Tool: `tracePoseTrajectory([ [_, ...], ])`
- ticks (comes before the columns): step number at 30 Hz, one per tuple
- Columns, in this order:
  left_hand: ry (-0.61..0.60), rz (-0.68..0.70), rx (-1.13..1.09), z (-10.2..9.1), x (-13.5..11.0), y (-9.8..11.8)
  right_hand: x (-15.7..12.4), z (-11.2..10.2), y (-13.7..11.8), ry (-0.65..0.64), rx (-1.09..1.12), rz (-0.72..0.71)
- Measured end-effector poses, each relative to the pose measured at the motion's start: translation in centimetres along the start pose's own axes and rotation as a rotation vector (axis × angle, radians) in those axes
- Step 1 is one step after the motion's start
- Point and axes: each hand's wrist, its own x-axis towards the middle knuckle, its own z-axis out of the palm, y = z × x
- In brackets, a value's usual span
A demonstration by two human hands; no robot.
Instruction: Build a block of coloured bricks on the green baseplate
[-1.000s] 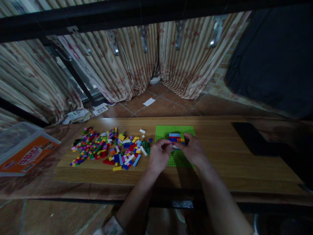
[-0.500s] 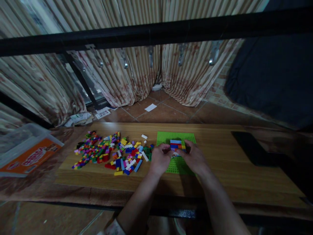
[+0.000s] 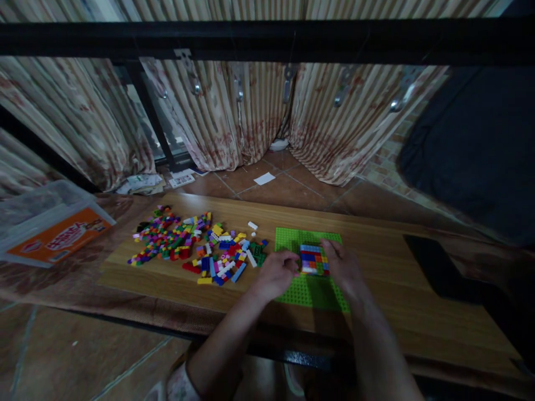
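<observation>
A low block of toy bricks [image 3: 312, 260] in blue, red, yellow, orange and white stands on the green baseplate [image 3: 288, 234]. Just left of that block is my left hand [image 3: 278, 274], its fingers curled in and the thumb close to them. Whatever its fingertips may hold is too small and dark to tell. My right hand [image 3: 340, 266] lies along the block's right side with fingers stretched forward, touching or nearly touching its edge. Part of the block's right edge is hidden behind these fingers.
Loose bricks [image 3: 225, 256] of many colours lie spread over the left of the wooden board [image 3: 259, 298]. Farther left stands a clear plastic box [image 3: 58, 223] with an orange label. A dark flat object [image 3: 434, 267] lies at the right. A black bar [image 3: 251, 42] with hooks crosses above.
My hands have moved apart, uncovering more of the brick block between them. My right hand has shifted to the block's right side. The whole view has tilted slightly.
</observation>
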Motion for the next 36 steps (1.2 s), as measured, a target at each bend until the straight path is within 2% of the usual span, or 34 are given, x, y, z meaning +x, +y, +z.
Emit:
tracePoseTrajectory([
  [4,0.096,0.044,-0.09,-2.3,-0.1,0.4,-0.1,-0.8,-0.4,0.121,0.027,-0.018],
  [9,0.289,0.116,-0.273,-4.9,-0.3,1.9,-0.4,-1.1,-1.8,0.505,0.372,-0.072],
  [11,0.382,0.148,-0.347,-5.8,-0.6,2.6,-0.5,-1.1,-2.2,0.624,0.423,-0.102],
  [12,0.438,0.168,-0.385,-6.2,-0.7,2.9,-0.5,-1.1,-2.3,0.639,0.388,-0.128],
  [14,0.554,0.208,-0.457,-7.2,-1.0,3.3,-0.6,-0.8,-2.2,0.564,0.202,-0.207],
  [17,0.678,0.251,-0.563,-8.8,-1.5,3.6,-1.1,0.3,-2.1,0.283,-0.174,-0.312],
  [20,0.723,0.254,-0.679,-10.2,-2.0,3.6,-1.8,1.9,-2.3,0.06,-0.453,-0.269],
  [23,0.732,0.248,-0.776,-11.4,-2.5,3.4,-2.4,3.0,-2.5,-0.059,-0.629,-0.212],
  [28,0.816,0.293,-0.926,-13.3,-3.2,3.3,-2.3,3.1,-2.3,-0.118,-0.743,-0.195],
  [31,0.852,0.267,-0.992,-14.2,-3.7,3.4,-2.1,3.1,-2.1,-0.126,-0.759,-0.198],
  [36,0.842,0.237,-1.049,-15.1,-4.6,3.7,-2.2,3.0,-1.9,-0.099,-0.75,-0.213],
])
